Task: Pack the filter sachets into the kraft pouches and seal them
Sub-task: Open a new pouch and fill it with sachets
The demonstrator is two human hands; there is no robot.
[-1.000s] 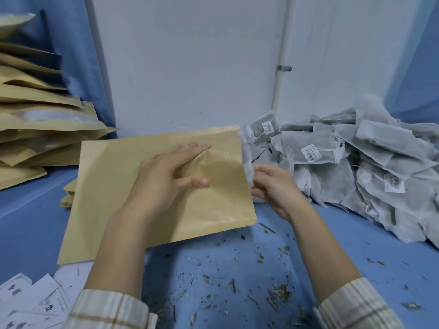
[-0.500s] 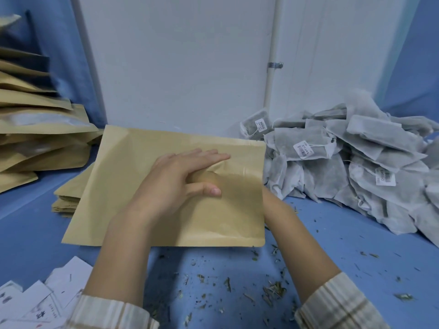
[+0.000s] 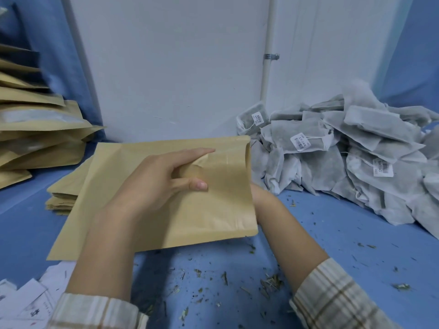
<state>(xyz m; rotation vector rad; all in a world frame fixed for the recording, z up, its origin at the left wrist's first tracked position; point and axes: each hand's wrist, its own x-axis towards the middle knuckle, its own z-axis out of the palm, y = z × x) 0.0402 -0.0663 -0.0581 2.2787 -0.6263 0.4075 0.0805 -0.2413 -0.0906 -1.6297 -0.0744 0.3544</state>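
A flat kraft pouch [image 3: 213,210] lies tilted in front of me, its open mouth facing right. My left hand [image 3: 156,181] lies on top of it, and its thumb and fingers pinch a fold of the upper layer. My right hand [image 3: 260,198] reaches into the mouth from the right. Only its wrist shows, and the fingers are hidden by the paper. A heap of grey filter sachets [image 3: 344,162] with white barcode tags is piled at the right against the wall.
Under the held pouch's left end sits a low stack of empty kraft pouches [image 3: 61,198]. Filled pouches [image 3: 35,138] are stacked high at the far left. White paper slips [image 3: 28,298] lie at the bottom left. Herb crumbs [image 3: 268,283] litter the blue table.
My right hand, which was at the pouch's right edge against a sachet, has moved left into the pouch mouth. The pouch has shifted right and up, and my left hand still pinches it.
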